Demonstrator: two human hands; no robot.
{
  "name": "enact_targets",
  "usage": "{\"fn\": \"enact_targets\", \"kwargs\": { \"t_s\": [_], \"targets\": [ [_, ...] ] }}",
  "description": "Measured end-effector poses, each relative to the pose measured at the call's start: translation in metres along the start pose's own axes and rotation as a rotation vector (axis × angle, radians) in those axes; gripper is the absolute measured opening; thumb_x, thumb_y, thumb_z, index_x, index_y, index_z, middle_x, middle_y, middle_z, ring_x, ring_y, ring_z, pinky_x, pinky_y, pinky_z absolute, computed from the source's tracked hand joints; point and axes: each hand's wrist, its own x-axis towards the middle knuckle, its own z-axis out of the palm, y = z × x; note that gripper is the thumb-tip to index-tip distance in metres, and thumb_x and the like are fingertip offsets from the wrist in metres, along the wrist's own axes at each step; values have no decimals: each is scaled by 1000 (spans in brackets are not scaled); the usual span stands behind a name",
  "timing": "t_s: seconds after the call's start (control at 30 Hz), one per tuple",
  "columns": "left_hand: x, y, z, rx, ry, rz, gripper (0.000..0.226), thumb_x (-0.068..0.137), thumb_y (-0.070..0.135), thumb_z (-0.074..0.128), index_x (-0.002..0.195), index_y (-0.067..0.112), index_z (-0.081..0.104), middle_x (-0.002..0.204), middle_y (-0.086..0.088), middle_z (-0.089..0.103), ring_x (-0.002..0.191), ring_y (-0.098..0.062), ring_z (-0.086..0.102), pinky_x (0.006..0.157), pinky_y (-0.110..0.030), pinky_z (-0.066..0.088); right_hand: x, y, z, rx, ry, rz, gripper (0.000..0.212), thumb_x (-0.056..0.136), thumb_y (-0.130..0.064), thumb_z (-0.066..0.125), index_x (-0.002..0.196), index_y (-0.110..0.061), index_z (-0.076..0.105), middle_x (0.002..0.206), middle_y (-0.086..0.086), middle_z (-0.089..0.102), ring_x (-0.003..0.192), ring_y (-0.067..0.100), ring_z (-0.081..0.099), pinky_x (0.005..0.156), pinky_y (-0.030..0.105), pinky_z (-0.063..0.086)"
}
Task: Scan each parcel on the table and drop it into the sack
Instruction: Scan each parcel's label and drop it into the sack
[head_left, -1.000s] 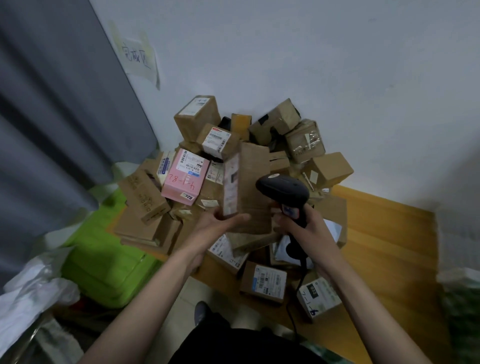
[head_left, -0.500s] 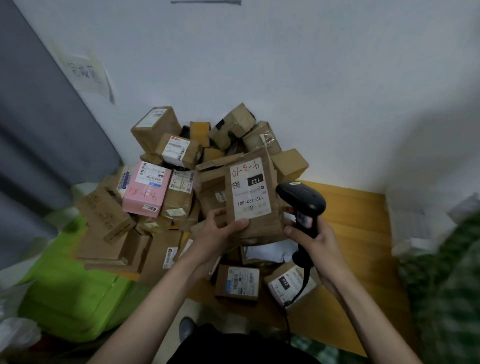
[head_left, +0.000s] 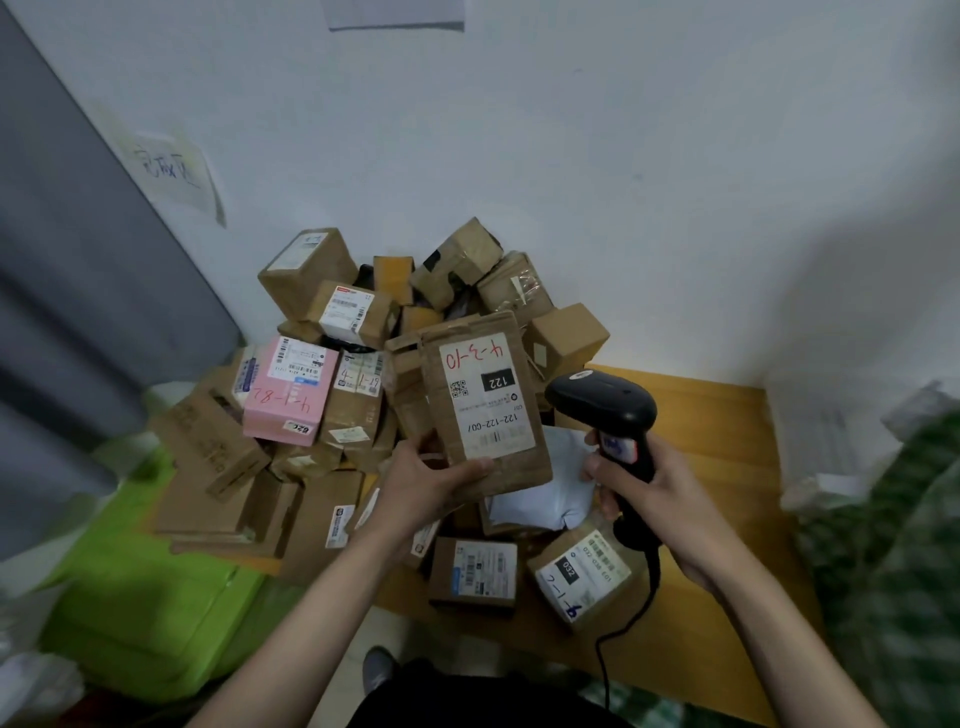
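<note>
Left hand (head_left: 423, 483) grips the brown parcel (head_left: 485, 410) by its lower edge, thumb across the front, label (head_left: 485, 396) facing up and out; right hand (head_left: 657, 486) is wrapped round the scanner (head_left: 602, 405) handle, head just right of the parcel. To scan cleanly, I judge: swing the scanner head left onto the barcode nearest the left thumb, parcel held steady, thumb off the bars. Sack not identifiable here.

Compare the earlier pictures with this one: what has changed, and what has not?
The left hand has turned the brown parcel so its white label faces the camera; before, it showed mostly edge-on. The right hand keeps gripping the scanner, now beside the label. The pile of parcels stays put.
</note>
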Motion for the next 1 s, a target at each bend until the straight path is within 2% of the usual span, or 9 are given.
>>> {"fn": "enact_targets", "kwargs": {
  "t_s": [0.13,0.27,0.37,0.43,0.53,0.7,0.8,0.9,1.0],
  "targets": [
    [5,-6,-3,37,79,70,72,68,31,91,130,22,55,120,4,66,107,-10,63,73,-21,52,-7,-6,5,-91,-156,44,16,95,-12,65,109,-8,60,67,-1,64,52,15,52,57,25,47],
    [8,-10,-6,75,141,126,92,59,45,91,138,20,53,128,3,62,114,-11,61,75,-20,52,-12,-7,9,-140,-224,85,17,94,-14,67,110,-13,61,76,4,66,53,16,52,55,26,46],
    [7,-10,-8,108,171,154,90,65,41,90,142,20,51,134,3,57,109,-2,57,65,-9,45,-16,-8,9,-125,-235,94,17,94,-14,66,110,-12,61,76,5,64,54,17,51,55,26,45],
    [7,-11,-8,114,175,168,86,67,36,90,142,18,51,133,4,59,102,3,56,61,-8,44,-17,-10,8,-102,-230,106,17,93,-13,66,110,-11,61,74,4,62,54,17,50,54,25,44],
    [7,-13,-10,114,176,172,86,68,36,89,142,18,50,132,4,59,101,2,56,65,-10,43,-17,-12,6,-89,-231,120,19,93,-13,67,110,-10,61,73,4,61,53,16,49,54,25,43],
    [8,-17,-14,115,200,161,87,66,40,89,141,19,52,131,3,61,116,-12,59,76,-18,48,-18,-12,7,-104,-258,115,17,93,-15,67,109,-11,61,73,5,60,54,17,49,55,25,43],
    [3,-18,-18,83,203,150,77,68,36,89,136,21,56,125,6,63,113,-10,60,79,-21,51,-16,-12,9,-109,-268,123,18,93,-15,67,109,-9,60,72,4,61,54,16,49,56,27,43],
    [-5,-21,-23,56,216,143,60,72,31,87,125,26,58,116,11,63,104,-1,59,74,-16,47,-12,-13,13,-130,-288,127,18,94,-15,67,110,-11,60,73,6,60,53,15,49,58,28,43],
    [-13,-29,-32,32,265,128,63,70,35,89,125,27,60,119,7,65,107,-6,63,82,-27,57,-6,-14,22,-137,-332,140,18,94,-15,67,110,-10,61,74,15,59,53,19,47,57,29,42]
  ]
}}
